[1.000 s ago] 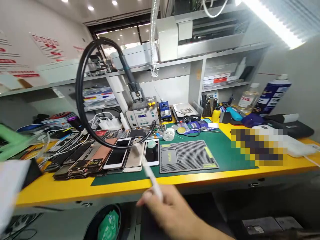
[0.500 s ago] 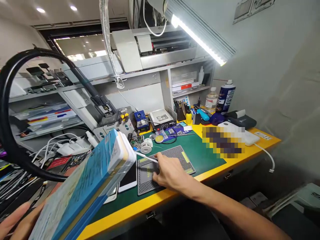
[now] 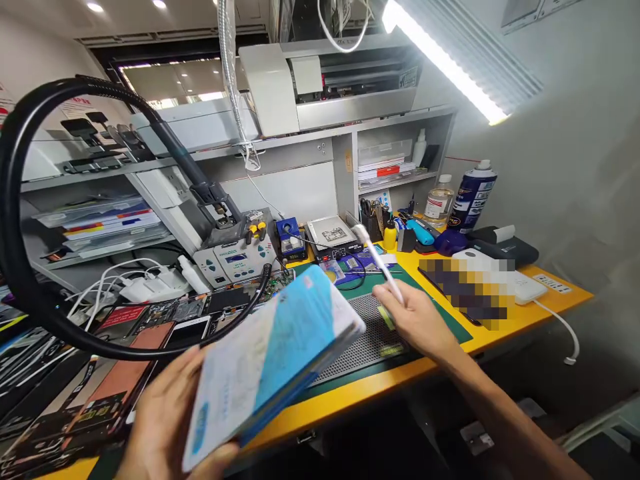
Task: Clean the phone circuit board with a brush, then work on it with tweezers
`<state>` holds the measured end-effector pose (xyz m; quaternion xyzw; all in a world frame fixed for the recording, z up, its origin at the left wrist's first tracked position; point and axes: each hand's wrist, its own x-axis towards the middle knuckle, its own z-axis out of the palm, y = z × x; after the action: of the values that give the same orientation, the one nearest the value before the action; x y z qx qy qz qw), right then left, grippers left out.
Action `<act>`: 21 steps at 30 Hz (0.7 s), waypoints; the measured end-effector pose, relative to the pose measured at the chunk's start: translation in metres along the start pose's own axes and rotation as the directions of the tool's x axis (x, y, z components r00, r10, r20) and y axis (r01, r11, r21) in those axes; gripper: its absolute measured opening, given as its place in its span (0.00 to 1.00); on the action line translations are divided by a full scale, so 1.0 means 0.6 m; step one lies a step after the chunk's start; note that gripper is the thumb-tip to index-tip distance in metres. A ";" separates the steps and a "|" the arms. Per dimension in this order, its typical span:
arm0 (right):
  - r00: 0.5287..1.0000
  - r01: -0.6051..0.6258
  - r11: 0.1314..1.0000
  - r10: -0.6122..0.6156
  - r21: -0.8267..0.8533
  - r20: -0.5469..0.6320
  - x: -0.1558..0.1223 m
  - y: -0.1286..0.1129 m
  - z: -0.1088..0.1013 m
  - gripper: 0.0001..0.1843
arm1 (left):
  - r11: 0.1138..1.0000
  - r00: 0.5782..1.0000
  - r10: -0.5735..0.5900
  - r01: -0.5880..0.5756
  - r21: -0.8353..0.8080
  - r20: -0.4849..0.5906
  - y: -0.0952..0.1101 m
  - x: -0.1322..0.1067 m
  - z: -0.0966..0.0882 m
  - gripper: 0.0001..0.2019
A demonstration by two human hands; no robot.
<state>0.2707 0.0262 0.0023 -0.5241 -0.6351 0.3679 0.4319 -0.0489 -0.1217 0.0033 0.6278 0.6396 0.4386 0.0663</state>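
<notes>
Flat blue-and-white box (image 3: 273, 360) sits tilted in the left hand (image 3: 165, 420), whose fingers and thumb grip it along its lower edge, holding it in the air over the near left corner of the green work mat (image 3: 450, 335) without touching it. The right hand (image 3: 415, 320) is closed around a white pen-shaped stick (image 3: 380, 263), whose wider end points up and away, and hangs above the grey perforated pad (image 3: 370, 337) that lies on the mat. The two hands stay apart, with the box's right corner just beside the right hand. Left of the mat lie rows of phones and phone parts, among them a phone with a copper-coloured back (image 3: 125, 377). Behind the mat stand a hot-air rework station (image 3: 235, 263), with a black hose (image 3: 100, 348) looping forward from it, and a metal-topped heating plate (image 3: 330, 233). Right of the mat, on the yellow bench (image 3: 350, 403), stand a clear bottle of liquid (image 3: 439, 203) and a blue spray can (image 3: 471, 195), and beside them a pixelated patch hides whatever lies there.
</notes>
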 end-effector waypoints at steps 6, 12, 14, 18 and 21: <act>0.977 -0.188 0.959 0.161 0.212 0.139 -0.027 0.045 -0.063 0.28 | 0.975 0.951 0.061 0.009 -0.224 0.302 0.029 0.047 0.133 0.42; 0.966 -0.188 0.981 0.192 -0.040 0.174 -0.027 0.058 -0.059 0.30 | 0.995 0.884 0.090 -0.064 -0.073 0.458 0.020 0.097 0.131 0.44; 0.959 -0.167 0.983 0.180 -0.079 0.220 -0.024 0.054 -0.053 0.28 | 0.994 0.880 0.084 -0.107 0.023 0.468 0.012 0.108 0.125 0.45; 0.958 -0.108 0.986 0.137 -0.127 0.252 -0.025 0.043 -0.044 0.26 | 0.918 0.844 0.202 -0.340 0.205 0.497 -0.007 0.122 0.122 0.47; 0.962 -0.083 0.985 0.118 -0.149 0.246 -0.028 0.040 -0.041 0.26 | 0.847 0.808 0.286 -0.465 0.259 0.514 -0.014 0.127 0.124 0.45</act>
<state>0.3030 0.0145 -0.0137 -0.5328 -0.6815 0.4088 0.2907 -0.0236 -0.0189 -0.0118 0.8295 0.5370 0.1531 0.0045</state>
